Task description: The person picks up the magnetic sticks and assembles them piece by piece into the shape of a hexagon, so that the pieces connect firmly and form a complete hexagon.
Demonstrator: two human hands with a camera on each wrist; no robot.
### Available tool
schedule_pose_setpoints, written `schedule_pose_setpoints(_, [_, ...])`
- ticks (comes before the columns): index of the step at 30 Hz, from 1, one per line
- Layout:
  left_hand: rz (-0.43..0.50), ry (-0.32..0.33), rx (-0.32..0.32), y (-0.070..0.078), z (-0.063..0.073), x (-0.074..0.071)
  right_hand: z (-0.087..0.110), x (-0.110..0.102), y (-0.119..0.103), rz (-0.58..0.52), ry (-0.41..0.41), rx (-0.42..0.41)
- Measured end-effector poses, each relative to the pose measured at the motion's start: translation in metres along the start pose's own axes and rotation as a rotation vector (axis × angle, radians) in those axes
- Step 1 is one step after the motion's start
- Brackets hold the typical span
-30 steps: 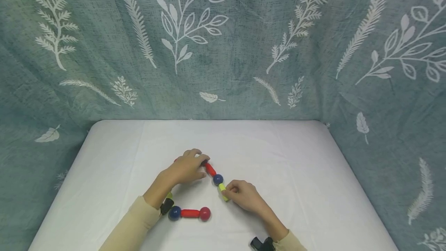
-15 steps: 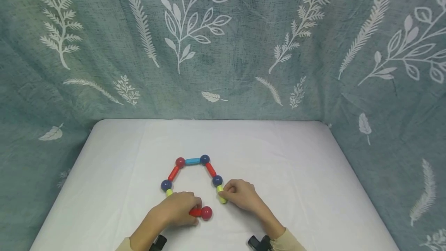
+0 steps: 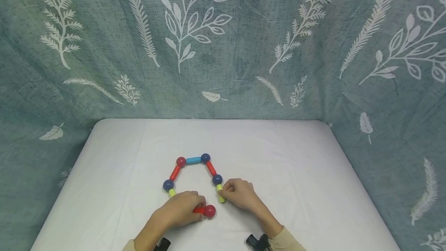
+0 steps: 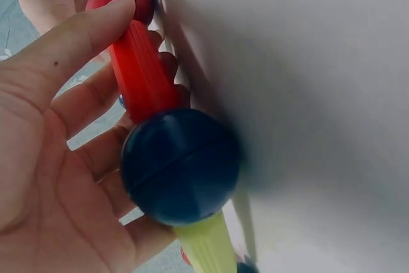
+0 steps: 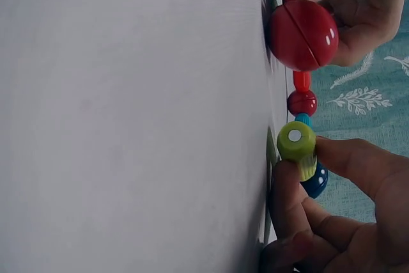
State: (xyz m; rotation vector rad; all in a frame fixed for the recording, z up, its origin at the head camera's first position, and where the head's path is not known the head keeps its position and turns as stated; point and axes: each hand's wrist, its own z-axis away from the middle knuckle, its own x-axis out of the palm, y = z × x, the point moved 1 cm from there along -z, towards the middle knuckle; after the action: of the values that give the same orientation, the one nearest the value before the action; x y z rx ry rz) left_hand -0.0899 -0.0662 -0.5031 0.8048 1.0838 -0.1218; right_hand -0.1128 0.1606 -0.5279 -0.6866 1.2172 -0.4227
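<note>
An unclosed ring of magnetic balls and rods lies on the white table. My left hand (image 3: 184,207) grips the red rod (image 4: 144,68) at its near side, thumb by the red ball (image 3: 210,211). That rod's other end joins a dark blue ball (image 4: 182,165), hidden from the head view, and a lime rod (image 4: 208,244) follows. My right hand (image 3: 240,194) pinches another lime rod (image 5: 298,145) between thumb and finger. Its free end shows a round metal tip, apart from the red ball by a small gap. Its far end meets a dark blue ball (image 3: 217,179).
The ring's far part holds a red ball (image 3: 180,161), a light blue rod (image 3: 193,160), a dark blue ball (image 3: 205,158) and red rods. The white table (image 3: 296,173) ends at a patterned green curtain (image 3: 237,49).
My left hand has left the ring's far side and come nearer, taking hold of the near red rod. That rod and its red ball have shifted slightly right. My right hand stays on its lime rod.
</note>
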Motion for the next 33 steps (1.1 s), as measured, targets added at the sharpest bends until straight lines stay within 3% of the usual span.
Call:
schedule_pose_setpoints(14, [0.033, 0.046, 0.022, 0.007, -0.009, 0.007, 0.000, 0.004, -0.006, -0.008, 0.007, -0.018])
schedule_pose_setpoints(33, [0.001, 0.064, 0.040, 0.013, -0.015, 0.012, 0.000, 0.005, -0.006, -0.024, -0.002, -0.038])
